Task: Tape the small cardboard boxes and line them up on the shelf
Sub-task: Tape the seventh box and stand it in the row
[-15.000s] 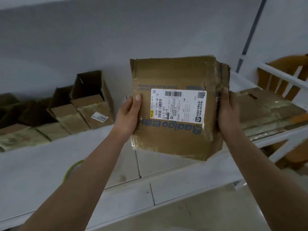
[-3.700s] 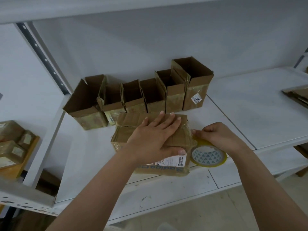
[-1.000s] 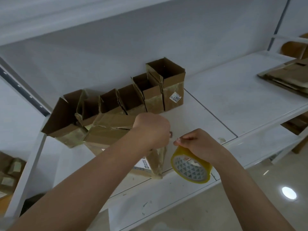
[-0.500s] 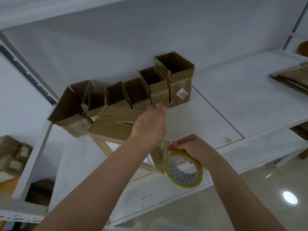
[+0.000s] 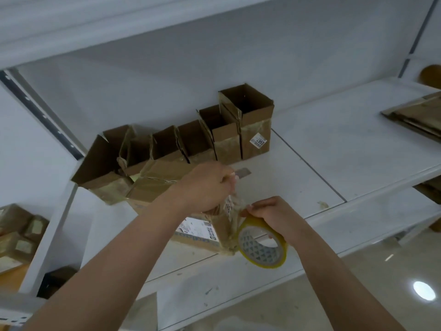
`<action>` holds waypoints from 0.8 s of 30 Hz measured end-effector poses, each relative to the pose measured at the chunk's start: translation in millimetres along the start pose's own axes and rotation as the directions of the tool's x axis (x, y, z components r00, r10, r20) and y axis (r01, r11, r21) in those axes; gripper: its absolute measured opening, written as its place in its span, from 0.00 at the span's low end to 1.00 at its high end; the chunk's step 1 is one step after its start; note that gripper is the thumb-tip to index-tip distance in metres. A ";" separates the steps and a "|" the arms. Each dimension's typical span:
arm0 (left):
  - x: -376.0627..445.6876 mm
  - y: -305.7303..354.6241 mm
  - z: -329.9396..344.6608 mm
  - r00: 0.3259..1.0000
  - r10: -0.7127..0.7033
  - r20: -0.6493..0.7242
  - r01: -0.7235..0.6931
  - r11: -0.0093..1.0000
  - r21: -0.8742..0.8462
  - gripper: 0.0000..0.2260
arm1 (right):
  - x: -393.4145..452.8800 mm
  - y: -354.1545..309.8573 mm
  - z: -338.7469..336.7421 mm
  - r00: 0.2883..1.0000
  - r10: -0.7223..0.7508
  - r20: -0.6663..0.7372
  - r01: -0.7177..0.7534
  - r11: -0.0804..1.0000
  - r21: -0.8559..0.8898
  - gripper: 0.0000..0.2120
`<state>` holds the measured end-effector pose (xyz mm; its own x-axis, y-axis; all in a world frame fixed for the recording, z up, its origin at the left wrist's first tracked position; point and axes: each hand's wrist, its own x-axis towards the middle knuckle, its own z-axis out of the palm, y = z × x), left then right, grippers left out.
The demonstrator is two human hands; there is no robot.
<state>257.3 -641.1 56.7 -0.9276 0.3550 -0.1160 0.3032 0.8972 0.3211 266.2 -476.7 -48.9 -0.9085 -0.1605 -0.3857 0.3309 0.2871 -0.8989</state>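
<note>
A brown cardboard box (image 5: 152, 187) with a white label (image 5: 198, 229) lies near the front of the white shelf (image 5: 322, 163). My right hand (image 5: 274, 216) grips a yellow-rimmed tape roll (image 5: 262, 244) at the box's right end. Clear tape (image 5: 235, 206) stretches from the roll up onto the box. My left hand (image 5: 205, 185) is curled over the box top, next to the tape, and a short grey blade (image 5: 243, 172) sticks out of its fingers. Behind it, several open small boxes (image 5: 214, 132) stand in a row against the back wall.
Flattened cardboard (image 5: 420, 115) lies on the shelf at the far right. Taped parcels (image 5: 16, 232) sit on a lower shelf at the left. A shelf upright (image 5: 38, 111) rises at the back left. Glossy floor (image 5: 393, 283) shows below the shelf edge.
My left hand has closed into a fist above the tape, and the grey blade now shows. The tape roll stays at the box's right end in my right hand.
</note>
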 end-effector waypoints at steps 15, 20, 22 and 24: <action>7.6 36.7 13.0 0.969 -0.130 0.208 -0.039 0.757 0.652 0.08 | -27.2 1.6 -1.1 0.973 -0.117 -0.201 0.097 0.989 -0.108 0.09; 3.0 11.9 0.0 1.000 -0.015 0.022 0.008 0.956 0.293 0.12 | -21.5 7.2 2.5 0.978 -0.076 -0.194 0.054 0.992 -0.112 0.11; -0.8 7.3 5.8 0.993 -0.034 -0.117 0.055 0.983 0.175 0.07 | -18.5 8.8 6.5 0.981 -0.058 -0.187 0.041 0.994 -0.098 0.12; -1.5 7.0 18.3 0.984 -0.073 -0.161 0.100 0.981 0.166 0.10 | -15.4 11.5 10.1 0.984 -0.039 -0.175 0.024 0.996 -0.089 0.12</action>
<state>264.8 -630.6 41.9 -0.9702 0.2418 0.0142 0.2412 0.9592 0.1471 286.5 -480.4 -55.4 -0.9514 -0.0035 -0.3080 0.2853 0.3664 -0.8856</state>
